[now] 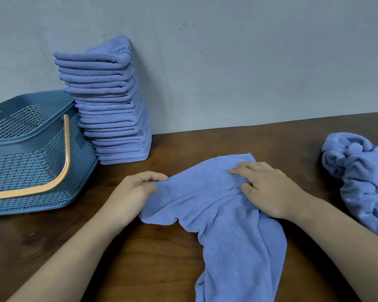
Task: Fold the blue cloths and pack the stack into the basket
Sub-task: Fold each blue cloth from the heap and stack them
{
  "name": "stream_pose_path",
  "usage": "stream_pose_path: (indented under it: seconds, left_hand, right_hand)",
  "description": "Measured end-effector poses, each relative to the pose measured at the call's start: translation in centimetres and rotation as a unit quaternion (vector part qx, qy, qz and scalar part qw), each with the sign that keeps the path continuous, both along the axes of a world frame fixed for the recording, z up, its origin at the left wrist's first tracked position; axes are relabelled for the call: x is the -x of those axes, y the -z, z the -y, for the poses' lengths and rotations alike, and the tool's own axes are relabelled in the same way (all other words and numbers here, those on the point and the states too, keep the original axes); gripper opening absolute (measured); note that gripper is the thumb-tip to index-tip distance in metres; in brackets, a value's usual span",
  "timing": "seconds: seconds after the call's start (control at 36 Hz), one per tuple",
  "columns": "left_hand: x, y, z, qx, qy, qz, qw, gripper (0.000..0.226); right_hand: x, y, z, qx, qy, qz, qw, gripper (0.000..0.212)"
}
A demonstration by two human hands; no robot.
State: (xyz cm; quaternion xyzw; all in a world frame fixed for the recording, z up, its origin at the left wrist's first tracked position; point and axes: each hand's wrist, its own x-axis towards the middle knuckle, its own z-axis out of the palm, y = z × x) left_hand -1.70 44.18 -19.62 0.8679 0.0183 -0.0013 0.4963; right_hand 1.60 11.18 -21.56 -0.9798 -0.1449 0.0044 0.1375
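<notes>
A crumpled blue cloth (223,216) lies on the wooden table (157,262) in front of me, trailing off the near edge. My left hand (135,192) pinches its left edge between thumb and fingers. My right hand (268,188) presses down on its upper right part, gripping a fold. A tall stack of folded blue cloths (109,105) leans against the wall at the back left. The blue perforated basket (31,153) with an orange handle stands left of the stack, touching it.
More unfolded blue cloth (358,171) is bunched at the table's right edge. A grey wall (249,62) runs directly behind the table.
</notes>
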Motion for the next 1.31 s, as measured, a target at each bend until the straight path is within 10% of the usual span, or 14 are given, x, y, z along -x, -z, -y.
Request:
stream_pose_path:
  seconds: [0.19, 0.67, 1.17, 1.31]
  left_hand:
    - [-0.1, 0.6, 0.4, -0.048, -0.009, 0.265, 0.963, 0.041]
    - [-0.5, -0.3, -0.9, 0.058, 0.043, -0.053, 0.996, 0.094]
    - [-1.8, 1.7, -1.1, -0.104, -0.062, 0.077, 0.990, 0.090]
    - [-0.9, 1.8, 0.0, -0.171, -0.008, 0.188, 0.967, 0.054]
  right_hand:
    - [0.1, 0.2, -0.1, 0.007, 0.006, 0.007, 1.000, 0.052]
    - [0.0, 0.1, -0.2, 0.018, 0.002, 0.013, 1.000, 0.055]
    - [-0.6, 0.4, -0.5, 0.023, 0.003, -0.002, 1.000, 0.058]
    - [-1.8, 0.6, -0.4, 0.002, 0.028, -0.014, 1.000, 0.058]
